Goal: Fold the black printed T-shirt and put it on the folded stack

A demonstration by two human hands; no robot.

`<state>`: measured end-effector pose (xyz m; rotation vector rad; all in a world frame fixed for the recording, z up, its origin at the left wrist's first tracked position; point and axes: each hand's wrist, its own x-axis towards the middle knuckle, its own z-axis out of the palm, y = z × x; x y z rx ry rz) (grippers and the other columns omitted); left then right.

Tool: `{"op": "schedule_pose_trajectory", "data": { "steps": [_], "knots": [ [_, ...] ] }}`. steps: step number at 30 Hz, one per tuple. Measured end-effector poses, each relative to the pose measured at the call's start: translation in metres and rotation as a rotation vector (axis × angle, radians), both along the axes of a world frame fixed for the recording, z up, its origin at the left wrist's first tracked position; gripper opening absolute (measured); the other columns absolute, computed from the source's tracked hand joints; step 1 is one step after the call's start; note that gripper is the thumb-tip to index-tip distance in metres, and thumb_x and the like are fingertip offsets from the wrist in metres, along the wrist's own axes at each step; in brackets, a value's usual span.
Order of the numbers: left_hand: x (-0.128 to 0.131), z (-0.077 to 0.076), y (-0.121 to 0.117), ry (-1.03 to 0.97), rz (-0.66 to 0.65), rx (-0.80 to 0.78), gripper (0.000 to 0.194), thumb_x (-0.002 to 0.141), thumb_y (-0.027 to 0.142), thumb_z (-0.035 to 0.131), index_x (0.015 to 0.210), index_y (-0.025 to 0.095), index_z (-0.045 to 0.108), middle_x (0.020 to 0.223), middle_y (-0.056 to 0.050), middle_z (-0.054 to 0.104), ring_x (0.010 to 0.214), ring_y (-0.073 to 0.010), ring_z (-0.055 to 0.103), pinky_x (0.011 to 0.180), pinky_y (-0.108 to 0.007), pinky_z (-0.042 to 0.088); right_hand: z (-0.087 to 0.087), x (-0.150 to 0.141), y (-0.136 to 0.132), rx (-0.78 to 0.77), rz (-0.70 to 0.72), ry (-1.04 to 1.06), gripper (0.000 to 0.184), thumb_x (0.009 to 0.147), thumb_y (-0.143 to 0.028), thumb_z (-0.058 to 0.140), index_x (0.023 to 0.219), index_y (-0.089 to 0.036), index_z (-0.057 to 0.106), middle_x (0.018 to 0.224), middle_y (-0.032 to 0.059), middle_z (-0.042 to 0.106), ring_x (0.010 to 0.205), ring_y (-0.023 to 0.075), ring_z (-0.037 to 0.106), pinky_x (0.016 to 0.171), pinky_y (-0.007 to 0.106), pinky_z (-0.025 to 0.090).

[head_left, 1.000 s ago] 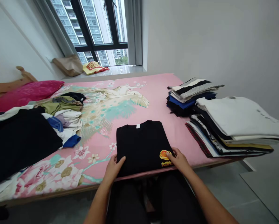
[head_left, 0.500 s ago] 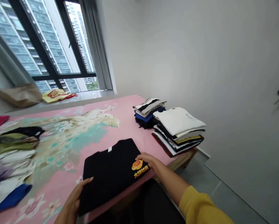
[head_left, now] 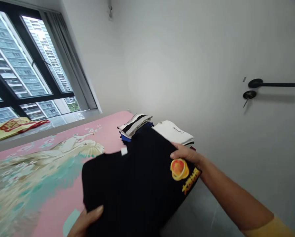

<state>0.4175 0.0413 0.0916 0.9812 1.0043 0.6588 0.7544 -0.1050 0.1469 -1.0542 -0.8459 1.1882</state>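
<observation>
A folded black T-shirt [head_left: 137, 184] with a white neck label and an orange-and-yellow print is held up in front of me, tilted. My left hand [head_left: 86, 220] grips its lower left edge, thumb on top and fingers hidden beneath. On the right edge, above the print, my right hand [head_left: 185, 154] pinches the cloth. Behind the shirt, a stack topped by a white folded shirt [head_left: 173, 132] is partly covered. Left of it, a smaller pile with a striped garment [head_left: 136, 124] on top also shows only in part.
A pink bed cover [head_left: 56, 194] with a bird pattern spreads to the left. On the window ledge lies a yellow-and-red bag [head_left: 11, 127]. A white door with a black handle [head_left: 273, 84] stands at the right, a key in its lock.
The black T-shirt has been raised off the bed's front edge toward the stacks, both hands still on it. My view has swung right, bringing the door handle in and the loose clothes out.
</observation>
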Motion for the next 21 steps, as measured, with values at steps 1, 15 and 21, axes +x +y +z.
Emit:
{"op": "schedule_pose_trajectory", "data": {
  "steps": [1,15,21],
  "knots": [
    [0.031,0.015,0.004,-0.054,-0.081,-0.072,0.078,0.05,0.032,0.076,0.125,0.031,0.055,0.105,-0.002,0.07,0.106,-0.0393,0.058,0.081,-0.054,0.055,0.012,0.023,-0.001,0.018,-0.031,-0.041,0.065,0.057,-0.021,0.067,0.121,-0.019,0.053,0.098,0.0063,0.068,0.083,0.023,0.065,0.077,0.035,0.051],
    [0.305,0.03,0.062,-0.202,-0.295,0.102,0.047,0.069,0.016,0.067,0.114,0.022,0.054,0.094,-0.002,0.067,0.072,-0.0148,0.065,0.06,-0.026,0.055,-0.007,0.29,0.058,-0.342,-0.384,-0.451,0.049,0.058,-0.022,0.077,0.103,-0.015,0.06,0.082,0.0051,0.069,0.07,0.017,0.065,0.064,0.029,0.054],
    [0.298,-0.009,0.042,-0.096,-0.331,0.004,0.045,0.073,0.04,0.069,0.111,0.026,0.049,0.07,0.004,0.057,0.049,-0.0084,0.054,0.042,-0.019,0.045,-0.071,0.298,0.049,-0.556,-0.418,-0.569,0.042,0.07,-0.053,0.067,0.087,-0.014,0.065,0.065,0.0058,0.064,0.053,0.0144,0.058,0.049,0.026,0.048]
  ]
}}
